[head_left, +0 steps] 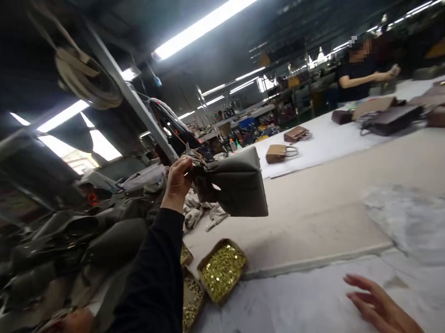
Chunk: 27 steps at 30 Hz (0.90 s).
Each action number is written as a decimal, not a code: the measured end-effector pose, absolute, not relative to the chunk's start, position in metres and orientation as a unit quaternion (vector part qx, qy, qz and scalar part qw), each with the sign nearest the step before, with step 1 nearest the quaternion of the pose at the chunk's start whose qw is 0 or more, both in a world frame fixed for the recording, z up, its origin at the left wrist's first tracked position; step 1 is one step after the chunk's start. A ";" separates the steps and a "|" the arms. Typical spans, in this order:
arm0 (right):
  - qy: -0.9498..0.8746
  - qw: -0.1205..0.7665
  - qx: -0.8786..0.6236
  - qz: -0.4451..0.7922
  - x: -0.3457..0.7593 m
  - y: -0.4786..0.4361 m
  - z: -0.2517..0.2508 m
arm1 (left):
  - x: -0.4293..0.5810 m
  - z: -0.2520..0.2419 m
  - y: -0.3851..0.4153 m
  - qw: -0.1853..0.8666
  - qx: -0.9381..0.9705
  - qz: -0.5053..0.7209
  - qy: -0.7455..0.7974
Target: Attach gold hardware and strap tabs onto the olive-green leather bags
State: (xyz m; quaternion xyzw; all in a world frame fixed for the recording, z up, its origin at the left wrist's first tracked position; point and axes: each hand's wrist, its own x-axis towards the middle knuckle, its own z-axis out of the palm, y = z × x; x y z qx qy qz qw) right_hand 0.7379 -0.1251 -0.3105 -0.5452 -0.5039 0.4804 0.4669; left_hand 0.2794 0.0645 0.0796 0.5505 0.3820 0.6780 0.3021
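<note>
My left hand is raised in front of me, its fingers closed round the handle end of a dark grey handbag. The bag hangs sideways in the air above the table, its flat base turned to the right. My right hand is low at the right, over the white table surface, with its fingers apart and nothing in them. Below the bag stands a small box of shiny gold metal pieces. Beside it is another box with small metal parts, partly covered by my dark sleeve.
Dark grey leather pieces or bags are heaped at the left. A blurred hand, seemingly another person's, is at lower left. Clear plastic sheeting lies at right. Small brown bags and larger bags lie farther back, near a standing person.
</note>
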 end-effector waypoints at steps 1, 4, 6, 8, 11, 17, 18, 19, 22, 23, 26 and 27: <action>-0.456 0.483 -0.528 0.529 0.749 -0.126 -0.306 | 0.297 0.072 0.060 0.329 0.567 0.650 0.384; -0.402 0.533 -0.502 0.551 0.767 -0.127 -0.279 | 0.350 0.059 0.037 0.392 0.634 0.542 0.387; -0.437 0.541 -0.510 0.506 0.768 -0.134 -0.253 | 0.385 0.060 0.013 0.393 0.733 0.417 0.366; -0.497 0.533 -0.514 0.452 0.764 -0.146 -0.230 | 0.420 0.062 -0.016 0.347 0.841 0.270 0.314; -0.608 0.491 -0.491 0.385 0.756 -0.164 -0.220 | 0.464 0.053 -0.061 0.291 0.926 0.117 0.209; -0.642 0.439 -0.535 0.329 0.758 -0.189 -0.263 | 0.494 -0.012 -0.120 0.341 0.928 0.105 0.106; -0.641 0.436 -0.537 0.332 0.761 -0.193 -0.267 | 0.490 -0.020 -0.125 0.364 0.914 0.138 0.117; -0.643 0.434 -0.535 0.336 0.764 -0.196 -0.269 | 0.484 -0.025 -0.129 0.383 0.894 0.184 0.141; -0.645 0.444 -0.530 0.325 0.772 -0.201 -0.261 | 0.461 -0.033 -0.137 0.432 0.805 0.352 0.206; -0.648 0.449 -0.530 0.311 0.774 -0.201 -0.254 | 0.454 -0.035 -0.139 0.444 0.772 0.399 0.217; -0.679 0.470 -0.516 0.227 0.772 -0.192 -0.224 | 0.444 -0.047 -0.140 0.439 0.700 0.508 0.244; -0.697 0.477 -0.500 0.190 0.768 -0.188 -0.210 | 0.446 -0.053 -0.140 0.430 0.685 0.529 0.255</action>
